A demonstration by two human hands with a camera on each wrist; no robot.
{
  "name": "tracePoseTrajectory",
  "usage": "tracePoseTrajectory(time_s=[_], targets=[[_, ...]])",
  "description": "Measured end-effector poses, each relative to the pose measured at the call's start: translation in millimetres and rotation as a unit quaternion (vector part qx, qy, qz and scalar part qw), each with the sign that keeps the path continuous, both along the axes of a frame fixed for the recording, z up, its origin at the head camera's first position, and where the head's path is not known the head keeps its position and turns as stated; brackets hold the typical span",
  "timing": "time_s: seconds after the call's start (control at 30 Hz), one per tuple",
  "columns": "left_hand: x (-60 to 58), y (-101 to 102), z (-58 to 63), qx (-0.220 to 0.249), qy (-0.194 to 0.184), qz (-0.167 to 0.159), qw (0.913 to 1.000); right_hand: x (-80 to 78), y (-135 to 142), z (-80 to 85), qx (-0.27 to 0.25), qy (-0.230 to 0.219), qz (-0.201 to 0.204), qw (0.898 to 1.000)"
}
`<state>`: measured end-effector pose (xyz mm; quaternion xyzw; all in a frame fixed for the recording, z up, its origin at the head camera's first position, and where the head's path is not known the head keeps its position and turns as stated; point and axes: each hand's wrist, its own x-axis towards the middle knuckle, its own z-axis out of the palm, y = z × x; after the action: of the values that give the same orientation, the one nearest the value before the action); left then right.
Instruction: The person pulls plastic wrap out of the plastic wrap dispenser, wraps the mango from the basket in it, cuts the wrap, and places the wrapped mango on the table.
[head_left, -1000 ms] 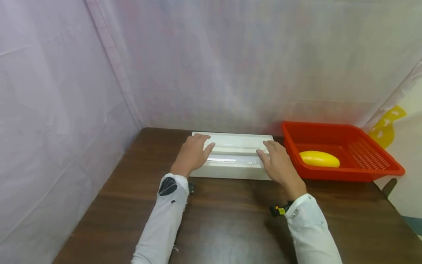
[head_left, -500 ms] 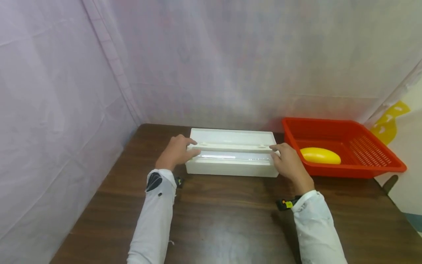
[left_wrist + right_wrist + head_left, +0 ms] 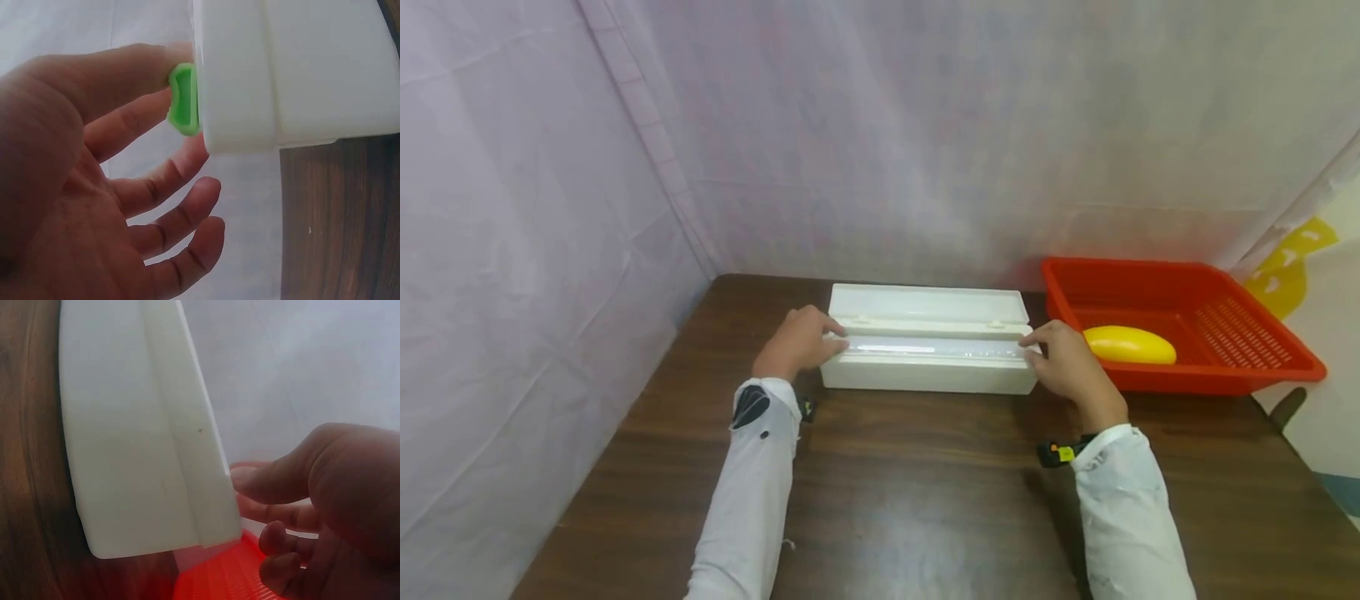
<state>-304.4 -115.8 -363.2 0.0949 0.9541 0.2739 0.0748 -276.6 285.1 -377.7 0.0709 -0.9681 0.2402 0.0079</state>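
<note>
While the white box (image 3: 928, 378) lies at the centre of the head view, the left hand (image 3: 796, 342) is at its left end, beside a green tab (image 3: 183, 100), the right hand (image 3: 1067, 360) at its right end; thumbs and forefingers sit close together, but whether they pinch anything I cannot tell.

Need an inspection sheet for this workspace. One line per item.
Surface: dark wood-grain table.
Job's things: white box, lid open, glossy strip inside; green part at left end.
Clutter: red basket right of box, holding a yellow oval item.
Grips: left hand and right hand at box's opposite ends; whether pinching, unclear.
Cables: nothing seen.
Surroundings: whitish sheeting behind and left.
</note>
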Motion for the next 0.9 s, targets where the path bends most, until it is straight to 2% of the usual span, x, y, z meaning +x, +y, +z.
tracePoseTrajectory(time_s=[0.23, 0.47, 0.63, 0.9], targets=[[1.3, 6.7, 0.0, -0.007, 0.019, -0.004, 0.9998, -1.7, -3.6, -3.8, 0.017, 0.018, -0.01, 1.0], [-1.7, 13.0, -3.3, -0.028, 0.071, -0.008, 0.997, -3.5, -8.4, -5.6, 0.031, 0.052, -0.014, 0.998], [-1.9, 17.8, -5.0, -0.032, 0.063, 0.004, 0.9975, -6.2, -9.5, -8.7, 0.023, 0.042, -0.023, 0.999], [1.1, 18.0, -3.3, -0.039, 0.06, 0.002, 0.9974, -8.4, -8.9, -10.5, -0.016, 0.027, -0.032, 0.999]])
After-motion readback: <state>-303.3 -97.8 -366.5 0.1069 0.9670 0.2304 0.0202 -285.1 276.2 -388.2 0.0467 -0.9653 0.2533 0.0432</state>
